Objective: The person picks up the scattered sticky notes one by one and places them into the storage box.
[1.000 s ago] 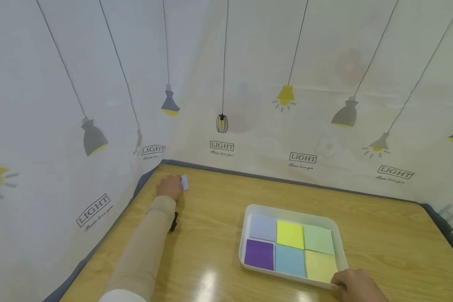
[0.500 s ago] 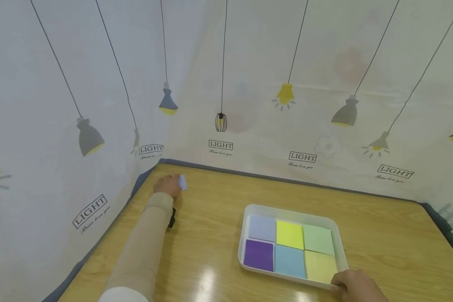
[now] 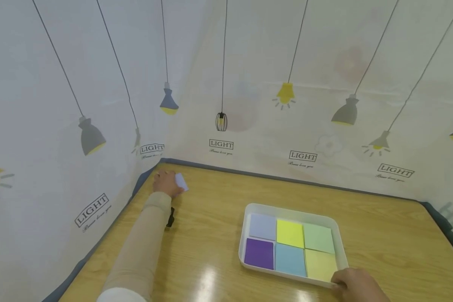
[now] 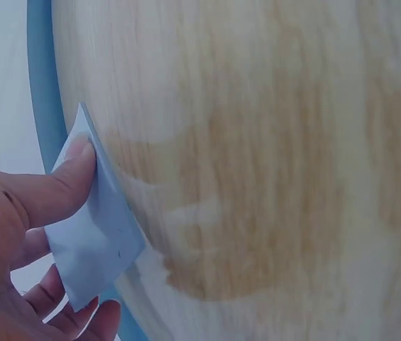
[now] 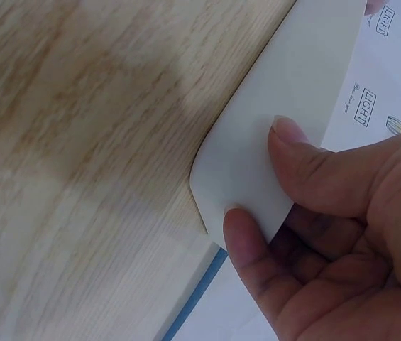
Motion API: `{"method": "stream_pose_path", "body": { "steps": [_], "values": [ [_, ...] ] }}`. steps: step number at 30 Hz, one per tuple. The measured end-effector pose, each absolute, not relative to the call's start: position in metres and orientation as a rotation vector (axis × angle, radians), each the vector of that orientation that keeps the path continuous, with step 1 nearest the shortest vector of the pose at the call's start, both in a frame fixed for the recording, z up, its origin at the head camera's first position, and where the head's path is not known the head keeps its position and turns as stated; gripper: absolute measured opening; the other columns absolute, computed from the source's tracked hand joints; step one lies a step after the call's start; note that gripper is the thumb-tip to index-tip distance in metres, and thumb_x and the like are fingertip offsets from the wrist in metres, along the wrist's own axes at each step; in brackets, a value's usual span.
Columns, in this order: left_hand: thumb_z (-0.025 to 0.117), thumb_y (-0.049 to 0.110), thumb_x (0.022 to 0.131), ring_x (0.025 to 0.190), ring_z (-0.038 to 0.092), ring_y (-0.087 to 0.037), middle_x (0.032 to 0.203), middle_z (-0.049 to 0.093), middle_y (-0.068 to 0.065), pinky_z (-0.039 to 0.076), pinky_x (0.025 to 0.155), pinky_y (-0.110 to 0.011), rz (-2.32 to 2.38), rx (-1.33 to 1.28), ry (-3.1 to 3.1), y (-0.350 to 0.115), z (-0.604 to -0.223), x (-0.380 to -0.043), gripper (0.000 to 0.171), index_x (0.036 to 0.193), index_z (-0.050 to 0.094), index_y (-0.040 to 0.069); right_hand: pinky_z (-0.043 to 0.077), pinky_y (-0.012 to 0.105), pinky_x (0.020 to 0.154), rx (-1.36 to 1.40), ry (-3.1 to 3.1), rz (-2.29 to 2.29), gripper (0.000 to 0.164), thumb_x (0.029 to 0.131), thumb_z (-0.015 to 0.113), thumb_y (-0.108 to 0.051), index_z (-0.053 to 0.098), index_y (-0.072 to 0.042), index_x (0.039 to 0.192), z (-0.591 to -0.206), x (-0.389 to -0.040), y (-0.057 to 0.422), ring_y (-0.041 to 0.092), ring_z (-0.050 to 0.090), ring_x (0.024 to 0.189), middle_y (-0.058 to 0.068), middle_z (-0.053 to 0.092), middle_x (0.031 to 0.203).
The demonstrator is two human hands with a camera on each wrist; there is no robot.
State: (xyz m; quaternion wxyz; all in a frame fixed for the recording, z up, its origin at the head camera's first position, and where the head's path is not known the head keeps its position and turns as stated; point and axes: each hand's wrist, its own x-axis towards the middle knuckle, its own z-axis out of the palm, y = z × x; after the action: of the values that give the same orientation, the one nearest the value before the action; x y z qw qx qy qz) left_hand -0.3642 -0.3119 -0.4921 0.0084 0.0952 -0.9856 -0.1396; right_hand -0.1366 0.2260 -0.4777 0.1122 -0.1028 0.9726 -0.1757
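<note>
At the far left corner of the table, my left hand (image 3: 166, 183) holds a pale lavender sticky note (image 3: 181, 181). In the left wrist view the thumb lies on the near face of the note, with fingers behind it, and the square stands tilted up from the wood. My right hand (image 3: 358, 285) grips the near right corner of a white tray (image 3: 292, 214). The right wrist view shows thumb and index finger against the tray's outer wall (image 5: 257, 135). Inside lie square notes in two rows: lavender (image 3: 262, 227), bright yellow (image 3: 290, 234), pale green (image 3: 318, 238), purple (image 3: 259, 254), blue (image 3: 290, 260), pale yellow (image 3: 320, 265).
The wood-grain table (image 3: 211, 235) runs back to a white printed curtain (image 3: 256, 84) with hanging-lamp pictures, which encloses it at the left, back and right. A dark blue strip (image 3: 249, 173) borders the table's back edge. A black strap (image 3: 170, 217) hangs at my left wrist.
My left fingers have shifted on the lavender note, which has tilted and shows more of its face, with the thumb now at its near edge. The right hand and tray have stayed put.
</note>
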Motion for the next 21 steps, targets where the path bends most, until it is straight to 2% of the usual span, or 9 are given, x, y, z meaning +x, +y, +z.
{"method": "stream_pose_path", "body": {
  "steps": [4,8,11,16,21],
  "values": [
    [0.075,0.026,0.090,0.128,0.043,-0.055,0.138,0.043,-0.037,0.045,0.102,-0.065,-0.455,0.315,-3.062,-0.311,-0.486,-0.361,0.063,0.139,0.050,-0.004,0.043,0.025,0.060,-0.288,2.860,-0.523,0.012,0.082,0.080,-0.012,0.072,-0.018,0.076,-0.477,-0.135,0.224,0.010,0.047,0.065,-0.009,0.068,0.074],
    [0.058,0.015,0.098,0.132,0.041,-0.053,0.141,0.045,-0.033,0.044,0.104,-0.064,-0.516,0.374,-3.053,-0.309,-0.478,-0.359,0.044,0.138,0.052,-0.001,0.044,0.027,0.061,-0.233,2.839,-0.542,0.011,0.082,0.080,-0.011,0.073,-0.016,0.077,-0.478,-0.134,0.223,0.013,0.049,0.066,-0.007,0.068,0.075],
    [0.050,0.009,0.100,0.130,0.046,-0.049,0.138,0.051,-0.028,0.046,0.103,-0.061,-0.566,0.430,-3.048,-0.305,-0.472,-0.358,0.038,0.137,0.055,0.001,0.044,0.026,0.061,-0.240,2.844,-0.535,0.011,0.082,0.080,-0.011,0.072,-0.017,0.077,-0.477,-0.133,0.223,0.012,0.049,0.066,-0.008,0.068,0.075],
    [0.052,0.003,0.097,0.118,0.056,-0.042,0.130,0.060,-0.023,0.051,0.097,-0.054,-0.593,0.444,-3.028,-0.304,-0.470,-0.357,0.035,0.132,0.060,0.002,0.045,0.027,0.062,-0.266,2.869,-0.525,0.014,0.082,0.079,-0.010,0.072,-0.019,0.075,-0.475,-0.133,0.223,0.010,0.049,0.067,-0.010,0.067,0.074],
    [0.053,0.003,0.097,0.111,0.061,-0.039,0.125,0.062,-0.023,0.054,0.091,-0.050,-0.598,0.391,-3.023,-0.309,-0.471,-0.359,0.033,0.129,0.062,0.001,0.046,0.028,0.063,-0.288,2.875,-0.518,0.015,0.083,0.079,-0.010,0.072,-0.020,0.075,-0.474,-0.134,0.223,0.009,0.050,0.067,-0.011,0.067,0.074]
  ]
}}
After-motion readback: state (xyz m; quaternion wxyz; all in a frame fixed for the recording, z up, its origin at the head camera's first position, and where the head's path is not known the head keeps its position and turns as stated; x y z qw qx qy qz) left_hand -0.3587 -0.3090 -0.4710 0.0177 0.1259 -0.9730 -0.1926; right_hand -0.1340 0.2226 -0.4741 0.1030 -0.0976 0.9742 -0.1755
